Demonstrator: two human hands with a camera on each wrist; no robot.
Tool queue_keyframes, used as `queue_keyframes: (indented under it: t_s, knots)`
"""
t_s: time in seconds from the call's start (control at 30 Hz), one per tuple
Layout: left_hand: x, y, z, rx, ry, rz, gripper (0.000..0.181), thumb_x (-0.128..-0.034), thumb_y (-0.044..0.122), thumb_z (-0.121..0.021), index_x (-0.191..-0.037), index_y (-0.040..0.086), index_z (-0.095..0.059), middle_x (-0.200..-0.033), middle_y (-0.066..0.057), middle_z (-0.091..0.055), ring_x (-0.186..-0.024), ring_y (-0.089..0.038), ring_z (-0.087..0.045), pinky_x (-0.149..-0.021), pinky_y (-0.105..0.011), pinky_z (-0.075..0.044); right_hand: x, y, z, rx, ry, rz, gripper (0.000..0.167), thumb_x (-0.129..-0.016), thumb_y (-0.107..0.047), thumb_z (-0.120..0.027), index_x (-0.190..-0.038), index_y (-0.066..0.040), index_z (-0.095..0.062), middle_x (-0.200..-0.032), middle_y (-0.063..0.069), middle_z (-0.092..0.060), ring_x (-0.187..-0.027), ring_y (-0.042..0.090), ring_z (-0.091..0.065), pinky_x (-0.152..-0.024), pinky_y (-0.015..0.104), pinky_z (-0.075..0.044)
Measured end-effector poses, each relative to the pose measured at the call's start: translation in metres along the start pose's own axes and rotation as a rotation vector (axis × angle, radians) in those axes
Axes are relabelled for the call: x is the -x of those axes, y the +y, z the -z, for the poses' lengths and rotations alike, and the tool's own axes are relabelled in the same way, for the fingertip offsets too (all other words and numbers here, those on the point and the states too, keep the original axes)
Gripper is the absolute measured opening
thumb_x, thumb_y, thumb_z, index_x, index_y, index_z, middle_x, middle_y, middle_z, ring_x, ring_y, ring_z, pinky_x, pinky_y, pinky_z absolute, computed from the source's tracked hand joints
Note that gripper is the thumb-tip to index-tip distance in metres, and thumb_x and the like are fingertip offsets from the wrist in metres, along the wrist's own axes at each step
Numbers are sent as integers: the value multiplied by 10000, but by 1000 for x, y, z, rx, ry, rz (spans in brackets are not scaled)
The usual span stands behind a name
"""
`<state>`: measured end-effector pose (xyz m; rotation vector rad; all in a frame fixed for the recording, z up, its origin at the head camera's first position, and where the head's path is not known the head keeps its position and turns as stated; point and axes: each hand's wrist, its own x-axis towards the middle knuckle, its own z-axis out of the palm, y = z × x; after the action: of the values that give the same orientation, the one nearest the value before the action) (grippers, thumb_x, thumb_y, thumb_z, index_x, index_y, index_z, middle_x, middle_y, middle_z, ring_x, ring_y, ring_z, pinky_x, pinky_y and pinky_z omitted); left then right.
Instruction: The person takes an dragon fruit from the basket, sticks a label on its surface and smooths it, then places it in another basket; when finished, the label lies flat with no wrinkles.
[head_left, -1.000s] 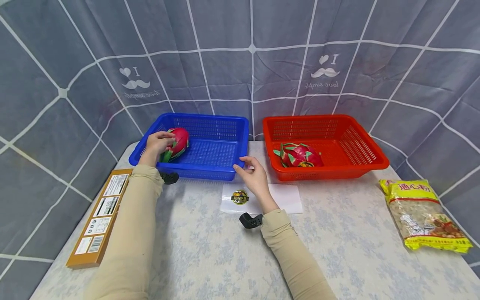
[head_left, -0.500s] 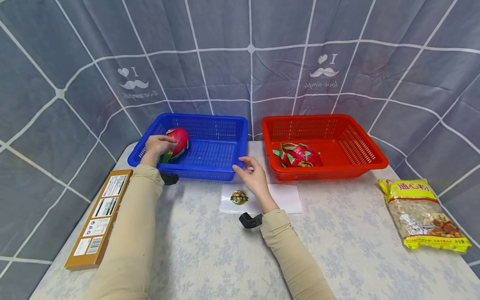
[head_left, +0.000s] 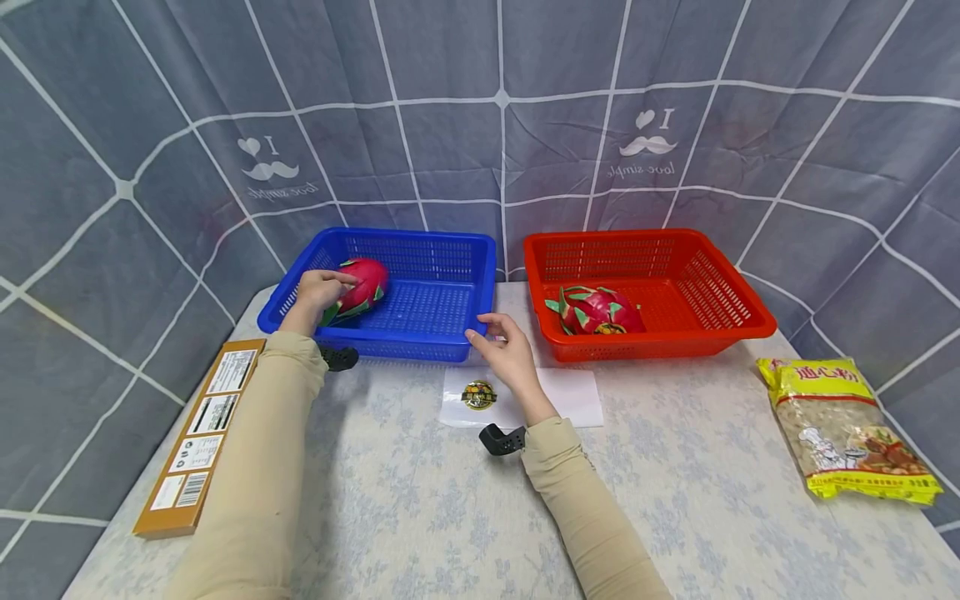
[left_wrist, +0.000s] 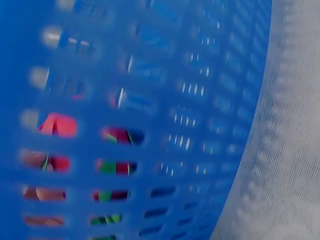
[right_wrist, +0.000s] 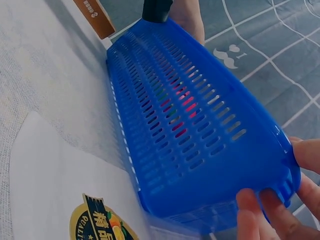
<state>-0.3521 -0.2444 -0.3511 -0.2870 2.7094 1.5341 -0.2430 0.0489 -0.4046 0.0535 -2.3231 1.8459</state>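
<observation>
In the blue basket (head_left: 450,341), a red dragon fruit (head_left: 369,279) with green scales lies at the left end. My left hand (head_left: 318,290) grips its near left side, with the thumb hidden from the head view. Through the basket's slots, the left wrist view shows bits of the dragon fruit (left_wrist: 60,125) and of skin. At the front right corner, my right hand (head_left: 510,354) pinches the basket's rim (right_wrist: 280,150) between thumb and fingers. A second dragon fruit (head_left: 602,310), bearing a round sticker, sits in the red basket (head_left: 652,345).
A long brown box (head_left: 201,437) lies on the left of the table. At the right is a yellow-ended food bag (head_left: 847,429). A white sheet with a round label (head_left: 478,395) lies before the baskets. Behind hangs a grey grid curtain (head_left: 450,150).
The dragon fruit in the blue basket has shifted and turned slightly to the right, with my left hand following it a little. My right hand stays on the rim.
</observation>
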Motion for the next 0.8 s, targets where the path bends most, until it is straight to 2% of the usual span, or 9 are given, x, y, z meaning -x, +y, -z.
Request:
queue_keyframes:
  t_s: [0.07, 0.13, 0.27, 0.37, 0.47, 0.53, 0.63, 0.7, 0.8]
  knots:
    - [1, 3, -1, 48, 8, 20, 364, -865, -32, -473, -1204, -55, -603, -1126, -173, -570, -839, -155, -464, -607, -207, -417, -1, 0, 0, -15, 3, 4, 351, -833, -217, -715, -1144, -81, -623, -1028, 129, -630, -819, 252, -628, -704, 302, -510]
    - [3, 6, -2, 121, 6, 40, 357, -874, -38, -480, -1212, -63, -593, -968, -88, -607, -738, -108, -484, -583, -189, -418, -2, 0, 0, -32, 3, 2, 357, -827, -205, -722, -1143, -68, -627, -1014, 143, -632, -798, 272, -642, -679, 285, -514]
    - [7, 13, -6, 307, -32, 32, 360, -886, -64, -492, -1239, -109, -541, -730, 67, -565, -584, -51, -487, -563, -167, -433, -1, -1, 0, -39, 4, -1, 361, -826, -195, -723, -1146, -58, -627, -976, 145, -642, -760, 268, -662, -630, 269, -516]
    - [13, 22, -7, 391, -65, -11, 375, -889, -65, -503, -1259, -125, -512, -776, 78, -586, -642, -45, -514, -599, -156, -450, -1, -1, -1, -51, -10, 0, 365, -844, -200, -706, -1168, -65, -606, -963, 143, -648, -784, 311, -666, -650, 312, -529]
    - [23, 37, -6, 449, -89, -65, 371, -902, -41, -520, -1266, -109, -514, -869, 47, -596, -707, -58, -536, -642, -157, -460, -3, -1, 2, -57, -72, -3, 383, -879, -212, -670, -1215, -67, -559, -982, 162, -634, -841, 376, -657, -690, 373, -541]
    - [34, 50, -5, 499, -104, -102, 356, -910, -28, -527, -1260, -99, -528, -919, 23, -593, -736, -74, -547, -665, -165, -466, -5, -2, 6, -23, -141, -6, 410, -901, -231, -642, -1255, -62, -521, -1021, 183, -616, -884, 380, -647, -714, 396, -539]
    - [54, 71, -5, 578, -130, -145, 281, -914, -11, -550, -1187, -53, -607, -943, 1, -604, -746, -93, -561, -682, -172, -479, -9, -9, 18, 87, -220, 11, 485, -912, -275, -621, -1319, -62, -466, -1142, 203, -576, -956, 348, -623, -752, 382, -531]
    - [72, 85, -6, 626, -149, -168, 212, -910, -15, -560, -1088, 2, -675, -939, 0, -621, -744, -101, -567, -686, -173, -488, -9, -20, 30, 121, -227, 48, 535, -909, -282, -619, -1356, -59, -427, -1238, 226, -529, -1017, 343, -596, -795, 395, -521]
    - [101, 103, -10, 657, -194, -213, 202, -908, -30, -555, -932, 91, -715, -927, 8, -637, -749, -105, -570, -701, -170, -492, -5, -40, 48, 40, -191, 123, 582, -913, -244, -617, -1406, -82, -353, -1362, 228, -427, -1119, 350, -547, -857, 430, -498]
